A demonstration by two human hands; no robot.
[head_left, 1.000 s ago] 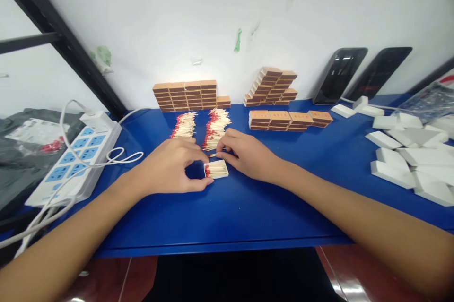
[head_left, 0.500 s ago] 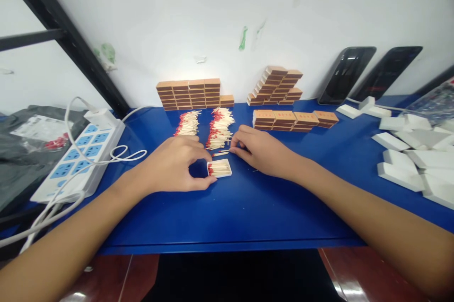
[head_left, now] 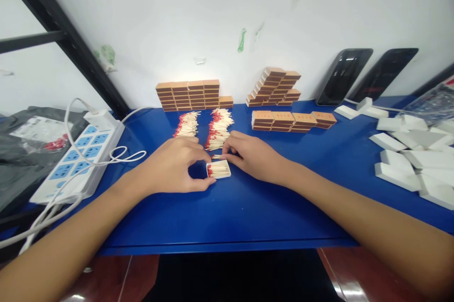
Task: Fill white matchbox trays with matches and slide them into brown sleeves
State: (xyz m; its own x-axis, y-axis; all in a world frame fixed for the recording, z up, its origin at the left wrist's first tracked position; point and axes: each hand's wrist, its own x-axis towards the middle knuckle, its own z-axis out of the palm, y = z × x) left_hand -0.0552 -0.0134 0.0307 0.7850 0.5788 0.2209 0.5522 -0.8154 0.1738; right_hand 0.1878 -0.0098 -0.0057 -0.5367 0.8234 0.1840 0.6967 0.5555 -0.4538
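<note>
A small white matchbox tray (head_left: 227, 174) holding red-tipped matches (head_left: 217, 168) lies on the blue table. My left hand (head_left: 180, 165) grips its left end between thumb and fingers. Just behind the tray, my right hand (head_left: 246, 153) pinches a match (head_left: 215, 156) by its plain end, the red head pointing left. Two heaps of loose matches lie beyond my hands: the left heap (head_left: 187, 124) and the right heap (head_left: 220, 127).
Stacked matchboxes stand by the wall at left (head_left: 187, 95) and right (head_left: 275, 87), with a lower row (head_left: 292, 120) in front. White empty-looking trays (head_left: 411, 158) pile up at right near two dark phones (head_left: 344, 76). A power strip (head_left: 80, 158) with cables sits left.
My right hand has moved left and slightly nearer, its fingertips now at the match behind the tray. The left hand stays at the tray.
</note>
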